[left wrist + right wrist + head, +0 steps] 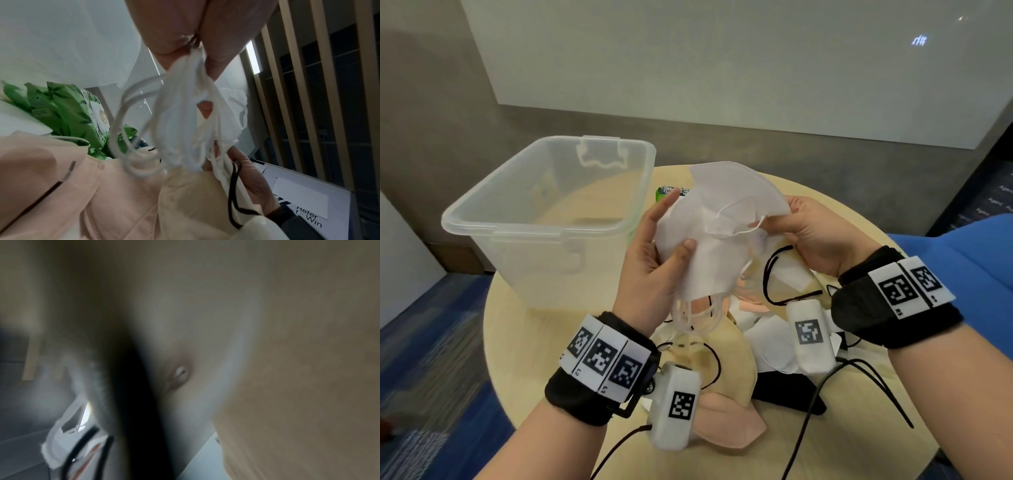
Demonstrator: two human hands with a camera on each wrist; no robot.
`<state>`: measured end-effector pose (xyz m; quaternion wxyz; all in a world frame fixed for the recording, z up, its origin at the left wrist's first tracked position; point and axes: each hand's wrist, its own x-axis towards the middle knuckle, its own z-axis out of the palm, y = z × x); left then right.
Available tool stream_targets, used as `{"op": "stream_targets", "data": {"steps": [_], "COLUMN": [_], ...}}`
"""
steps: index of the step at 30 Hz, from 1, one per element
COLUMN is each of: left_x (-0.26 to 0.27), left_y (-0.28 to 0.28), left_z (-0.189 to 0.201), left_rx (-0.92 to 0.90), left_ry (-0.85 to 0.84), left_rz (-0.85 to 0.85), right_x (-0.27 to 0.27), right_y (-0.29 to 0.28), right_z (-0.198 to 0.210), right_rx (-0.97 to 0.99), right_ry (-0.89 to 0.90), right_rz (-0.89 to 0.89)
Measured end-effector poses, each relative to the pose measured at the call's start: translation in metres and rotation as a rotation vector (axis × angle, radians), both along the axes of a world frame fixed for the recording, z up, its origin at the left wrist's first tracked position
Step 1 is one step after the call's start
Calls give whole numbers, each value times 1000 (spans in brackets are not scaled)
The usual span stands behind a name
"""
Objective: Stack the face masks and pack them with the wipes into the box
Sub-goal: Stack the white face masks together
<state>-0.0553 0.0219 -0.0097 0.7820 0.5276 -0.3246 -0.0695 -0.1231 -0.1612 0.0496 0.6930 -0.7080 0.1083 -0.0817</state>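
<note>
In the head view the left hand [654, 263] pinches a bunch of white masks [709, 240] thumb-on-top above the round table's [517, 342] middle, while the right hand [811, 233] nips their far edge and ear loop; squaring edges before adding more would help, with the box [544, 212] at the table's far-left edge. The left wrist view shows white loops [133, 129] dangling loose, best tucked in, and the green wipes [68, 113] behind. The right wrist view is too blurred to tell the grip.

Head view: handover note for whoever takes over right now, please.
Left hand: grips the white masks at their lower edge, thumb on top.
Right hand: pinches the same masks at the right edge.
Box: open, on the table's left side, nothing packed yet.
Wipes: green pack behind the box, still on the table.
Loose masks: pink, cream, black and others still on the table.
Left: finish stacking, then pack masks and wipes.
</note>
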Motion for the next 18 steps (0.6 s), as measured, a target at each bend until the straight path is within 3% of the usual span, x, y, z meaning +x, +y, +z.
{"op": "stream_targets", "data": {"steps": [11, 18], "left_x": [-1, -6], "left_y": [2, 0], "left_z": [6, 2], "left_rx": [48, 24], "left_ry": [63, 143], "left_rz": [91, 39], "right_x": [-2, 1], "right_y": [4, 8], "right_z": [1, -2], "right_rx": [93, 201], "right_ry": [-25, -87], "right_rz": [-28, -140]}}
